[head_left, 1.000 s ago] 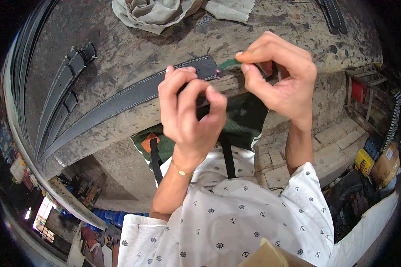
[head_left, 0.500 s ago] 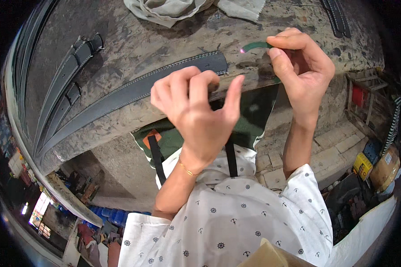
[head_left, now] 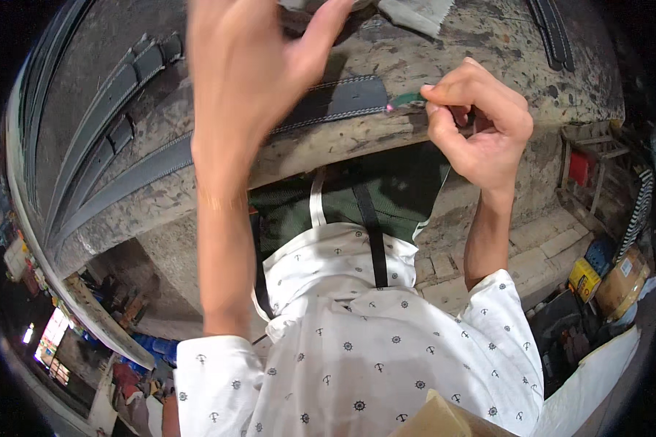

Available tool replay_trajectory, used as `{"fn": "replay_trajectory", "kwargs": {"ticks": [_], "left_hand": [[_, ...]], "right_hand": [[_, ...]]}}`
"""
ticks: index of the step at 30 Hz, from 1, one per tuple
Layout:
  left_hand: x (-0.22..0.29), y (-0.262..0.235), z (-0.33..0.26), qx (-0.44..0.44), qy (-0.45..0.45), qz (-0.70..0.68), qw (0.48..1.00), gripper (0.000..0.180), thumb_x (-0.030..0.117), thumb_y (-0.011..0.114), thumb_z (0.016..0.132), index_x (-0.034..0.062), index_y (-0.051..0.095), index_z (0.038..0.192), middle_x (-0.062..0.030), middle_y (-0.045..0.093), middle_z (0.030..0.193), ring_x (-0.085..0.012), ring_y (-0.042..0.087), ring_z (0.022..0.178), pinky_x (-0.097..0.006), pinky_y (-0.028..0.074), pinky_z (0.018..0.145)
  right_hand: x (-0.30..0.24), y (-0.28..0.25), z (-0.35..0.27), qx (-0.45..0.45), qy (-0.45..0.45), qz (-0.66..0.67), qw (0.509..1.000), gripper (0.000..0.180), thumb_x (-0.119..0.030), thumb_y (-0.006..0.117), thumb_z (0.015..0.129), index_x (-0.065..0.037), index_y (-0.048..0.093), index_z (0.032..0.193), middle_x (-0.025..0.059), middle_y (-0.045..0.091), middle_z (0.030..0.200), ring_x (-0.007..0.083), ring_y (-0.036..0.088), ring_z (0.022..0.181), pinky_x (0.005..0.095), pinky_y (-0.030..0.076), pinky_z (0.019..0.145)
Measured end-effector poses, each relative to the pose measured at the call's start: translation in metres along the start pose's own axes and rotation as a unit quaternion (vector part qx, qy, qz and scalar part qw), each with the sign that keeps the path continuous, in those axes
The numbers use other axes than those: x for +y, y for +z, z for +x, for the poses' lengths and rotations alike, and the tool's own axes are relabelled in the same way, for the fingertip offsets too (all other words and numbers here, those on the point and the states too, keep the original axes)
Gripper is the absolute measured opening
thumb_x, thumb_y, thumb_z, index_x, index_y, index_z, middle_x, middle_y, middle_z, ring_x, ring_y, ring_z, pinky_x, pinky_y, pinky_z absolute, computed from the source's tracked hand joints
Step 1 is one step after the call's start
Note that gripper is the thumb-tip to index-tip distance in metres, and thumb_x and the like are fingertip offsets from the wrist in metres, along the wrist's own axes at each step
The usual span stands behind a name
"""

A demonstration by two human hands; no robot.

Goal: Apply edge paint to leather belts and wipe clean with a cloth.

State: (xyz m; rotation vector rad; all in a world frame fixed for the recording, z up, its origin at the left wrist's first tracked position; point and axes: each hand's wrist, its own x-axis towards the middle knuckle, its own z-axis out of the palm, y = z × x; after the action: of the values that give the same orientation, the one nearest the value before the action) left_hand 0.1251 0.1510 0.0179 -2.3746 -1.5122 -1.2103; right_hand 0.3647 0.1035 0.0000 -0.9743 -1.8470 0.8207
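My right hand (head_left: pixel 485 131) pinches a short, curved green piece of mosquito coil (head_left: pixel 406 99) between thumb and fingers. Its pinkish glowing tip is at the end edge of a black belt (head_left: pixel 351 96) with pale stitching along both edges. The belt lies along the near edge of the worn bench (head_left: pixel 474 44). Over the belt's middle, my left hand (head_left: pixel 248 73) is raised and slightly blurred, its thumb stretched away from the palm. The other fingertips run past the top of the picture. At the far edge lies a crumpled grey cloth (head_left: pixel 419 13), partly behind that hand.
More black belts (head_left: pixel 113 98) with loops lie at the left, and another black strap (head_left: pixel 550 33) at the far right. A dark green apron (head_left: pixel 401 189) covers my lap. To the right stand a metal frame (head_left: pixel 598 160), a yellow box (head_left: pixel 583 279) and a cardboard box (head_left: pixel 623 282).
My left hand has risen from beside the belt toward the far side. The coil in my right hand has come down and left, so its glowing tip meets the belt's end.
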Motion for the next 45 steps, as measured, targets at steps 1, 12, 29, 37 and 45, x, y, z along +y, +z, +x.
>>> {"fn": "replay_trajectory", "kwargs": {"ticks": [1,12,29,37,45], "left_hand": [[-0.005,0.005,0.012,-0.08,-0.015,-0.069,0.994,0.054,0.034,0.071,0.09,0.0035,0.062,0.133,-0.0219,0.047,0.148,-0.0368,0.052,0.128,-0.045,0.038,0.113],[-0.028,0.044,0.028,-0.121,0.099,-0.083,0.984,0.032,0.026,0.075,0.082,-0.0004,0.058,0.084,-0.0159,0.057,0.09,-0.0346,0.053,0.091,-0.045,0.046,0.082],[-0.036,0.05,0.024,-0.097,0.082,-0.134,0.983,0.029,0.026,0.074,0.081,0.0003,0.065,0.091,-0.0153,0.063,0.09,-0.0343,0.058,0.095,-0.043,0.049,0.086],[-0.037,0.05,0.025,-0.095,0.088,-0.135,0.982,0.028,0.025,0.075,0.08,0.0006,0.065,0.09,-0.0156,0.063,0.09,-0.0346,0.058,0.094,-0.044,0.049,0.085],[-0.036,0.049,0.025,-0.103,0.08,-0.137,0.982,0.028,0.025,0.075,0.08,0.001,0.065,0.091,-0.0156,0.064,0.09,-0.0346,0.058,0.095,-0.044,0.049,0.085]], "right_hand": [[-0.001,0.002,0.001,-0.006,-0.005,0.001,1.0,0.015,0.011,0.068,0.073,0.003,0.072,0.085,0.0045,0.068,0.08,0.0065,0.052,0.062,0.0211,0.037,0.053],[-0.04,0.027,-0.041,0.243,0.251,0.144,0.926,0.012,0.011,0.072,0.085,0.002,0.065,0.088,0.0062,0.069,0.092,0.0056,0.059,0.077,0.0189,0.046,0.068],[-0.042,0.043,-0.045,0.224,0.229,0.035,0.947,0.015,0.015,0.069,0.081,0.002,0.062,0.084,0.0073,0.066,0.087,0.0076,0.053,0.074,0.0227,0.042,0.067],[-0.044,0.044,-0.042,0.213,0.225,0.038,0.95,0.014,0.014,0.07,0.081,0.002,0.062,0.083,0.0074,0.067,0.085,0.0082,0.054,0.074,0.0227,0.043,0.067],[-0.043,0.044,-0.041,0.213,0.227,0.031,0.95,0.013,0.013,0.071,0.082,0.003,0.063,0.084,0.0066,0.066,0.085,0.0084,0.054,0.074,0.0228,0.043,0.067]]}}
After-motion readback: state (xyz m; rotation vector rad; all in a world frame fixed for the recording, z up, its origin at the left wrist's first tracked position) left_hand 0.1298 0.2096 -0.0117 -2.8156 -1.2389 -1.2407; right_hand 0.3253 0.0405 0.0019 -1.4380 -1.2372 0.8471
